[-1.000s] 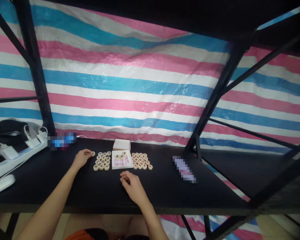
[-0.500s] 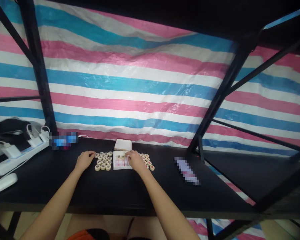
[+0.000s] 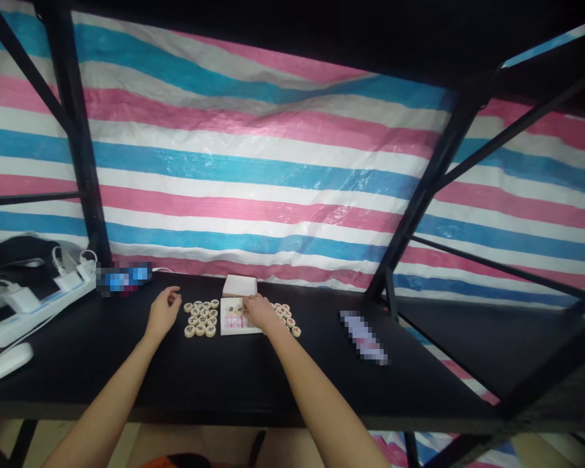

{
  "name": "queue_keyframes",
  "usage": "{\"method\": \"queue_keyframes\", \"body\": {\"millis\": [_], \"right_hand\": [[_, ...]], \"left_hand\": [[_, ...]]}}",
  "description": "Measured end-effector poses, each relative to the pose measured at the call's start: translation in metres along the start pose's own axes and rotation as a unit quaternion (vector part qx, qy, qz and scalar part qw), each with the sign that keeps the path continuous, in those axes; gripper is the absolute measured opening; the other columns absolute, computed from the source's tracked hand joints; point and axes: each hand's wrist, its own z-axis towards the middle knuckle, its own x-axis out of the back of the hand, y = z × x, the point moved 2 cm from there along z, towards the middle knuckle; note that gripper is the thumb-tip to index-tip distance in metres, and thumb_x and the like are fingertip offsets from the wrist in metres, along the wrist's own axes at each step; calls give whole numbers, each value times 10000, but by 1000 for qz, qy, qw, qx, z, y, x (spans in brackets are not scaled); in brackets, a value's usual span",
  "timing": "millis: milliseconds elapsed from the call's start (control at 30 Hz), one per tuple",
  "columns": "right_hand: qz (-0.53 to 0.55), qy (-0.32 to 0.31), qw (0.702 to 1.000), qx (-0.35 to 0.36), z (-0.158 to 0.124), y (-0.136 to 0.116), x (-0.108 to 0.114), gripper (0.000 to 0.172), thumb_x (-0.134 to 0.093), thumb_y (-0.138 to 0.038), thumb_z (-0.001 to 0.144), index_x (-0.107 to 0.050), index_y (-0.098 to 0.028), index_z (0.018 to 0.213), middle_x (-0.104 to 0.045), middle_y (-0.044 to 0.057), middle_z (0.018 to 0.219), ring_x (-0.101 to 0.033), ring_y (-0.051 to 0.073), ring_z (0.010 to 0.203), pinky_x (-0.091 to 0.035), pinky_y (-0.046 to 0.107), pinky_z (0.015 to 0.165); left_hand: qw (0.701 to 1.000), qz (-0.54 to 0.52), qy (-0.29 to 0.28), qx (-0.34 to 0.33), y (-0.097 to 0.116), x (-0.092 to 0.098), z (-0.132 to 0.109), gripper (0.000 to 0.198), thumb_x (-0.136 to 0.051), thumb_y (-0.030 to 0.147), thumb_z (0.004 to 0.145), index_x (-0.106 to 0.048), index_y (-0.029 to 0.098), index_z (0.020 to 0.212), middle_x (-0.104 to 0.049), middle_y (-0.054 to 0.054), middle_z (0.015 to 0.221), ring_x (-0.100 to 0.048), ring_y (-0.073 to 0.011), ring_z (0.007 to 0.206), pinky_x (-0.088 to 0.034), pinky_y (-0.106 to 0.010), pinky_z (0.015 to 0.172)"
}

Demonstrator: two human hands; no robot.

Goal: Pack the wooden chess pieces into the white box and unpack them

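Observation:
My left hand point(image 3: 162, 313) hovers just left of a block of round Chinese chess pieces point(image 3: 203, 317) with dark characters, set in rows. Its fingers are loosely bent and apart, and nothing shows in them. A shallow white box point(image 3: 228, 329) lies in the middle, with a pink-and-white printed sheet point(image 3: 234, 322) inside. Two pieces point(image 3: 232, 311) rest near its far left side. My right hand point(image 3: 262, 313) reaches over the box's right part, fingertips closed at a piece beside those two; the hand mostly hides it. Partly behind this hand stand pieces with red characters point(image 3: 291, 322).
Behind the box lies a white box lid point(image 3: 240, 286). A power strip point(image 3: 53, 302) with plugs and cables runs along the left, near a white device point(image 3: 10, 361). Blurred-out objects lie at the back left and on the right point(image 3: 363, 338). Black metal posts point(image 3: 419, 201) frame the black table point(image 3: 214, 377).
My left hand has drawn back slightly from the dark-character pieces, its fingers lifting and curling. My right hand has shifted a little left over the box. The view has tilted slightly.

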Motion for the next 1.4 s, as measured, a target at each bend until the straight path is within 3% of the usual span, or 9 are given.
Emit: {"method": "queue_keyframes", "body": {"millis": [200,300,367,433,533,667,867,1233,1400], "right_hand": [[48,57,997,-20,-17,1,20,192,-513,-169,819,-588,-172,996,-607,89,1008,-539,218,971,-410,330,822],[105,100,989,-25,-51,-8,21,263,-491,-175,830,-527,-192,1091,-556,61,1072,-537,167,963,-418,280,835],[245,144,958,-25,-77,-17,13,304,-524,-133,774,-537,-214,1067,-551,40,1028,-555,158,880,-440,276,792],[342,145,928,-19,-98,-27,1,327,-542,-103,729,-554,-221,1034,-558,24,968,-563,156,833,-456,268,750],[401,141,904,-33,-115,-36,-11,285,-565,-92,689,-593,-208,948,-559,16,926,-566,141,756,-467,250,694],[446,127,886,-28,-118,-39,-9,149,-591,-127,700,-619,-200,827,-558,6,857,-562,120,669,-476,227,623],[509,114,853,-17,-119,-37,-10,225,-603,-162,730,-608,-203,951,-619,2,803,-612,133,690,-512,248,670],[523,104,846,6,-120,-39,-7,250,-590,-140,736,-625,-189,979,-668,15,828,-638,141,739,-509,241,673],[470,105,876,-8,-120,-40,-5,211,-556,-168,782,-642,-199,973,-673,26,837,-640,150,725,-504,250,669]], "left_hand": [[998,-32,18,-43,44,7,-23,340,-414,311,763,-613,160,994,-613,-49,841,-581,-173,688,-471,-261,642],[990,-90,-67,-82,79,1,-61,281,-430,339,799,-647,184,891,-636,-33,801,-572,-157,634,-465,-252,619],[980,-116,-141,-82,97,-9,-89,251,-462,341,801,-656,188,843,-648,-18,734,-586,-160,633,-465,-248,623],[966,-151,-203,-50,105,-20,-111,258,-471,352,809,-658,180,850,-663,-13,702,-596,-159,611,-462,-238,592],[954,-170,-247,-20,104,-33,-127,265,-493,352,802,-670,170,878,-697,-35,751,-620,-173,648,-469,-246,607],[952,-160,-261,-15,99,-34,-128,282,-517,347,788,-689,170,924,-717,-60,808,-632,-200,695,-472,-272,654],[938,-167,-303,-39,106,-28,-128,269,-505,306,792,-685,187,953,-719,-43,815,-616,-189,677,-455,-264,646],[921,-230,-315,-8,103,-32,-126,228,-531,350,779,-642,179,881,-702,-49,829,-624,-192,753,-453,-257,681],[922,-240,-304,-8,103,-30,-127,182,-574,354,759,-605,185,818,-644,-18,774,-570,-157,675,-398,-215,573]]}}
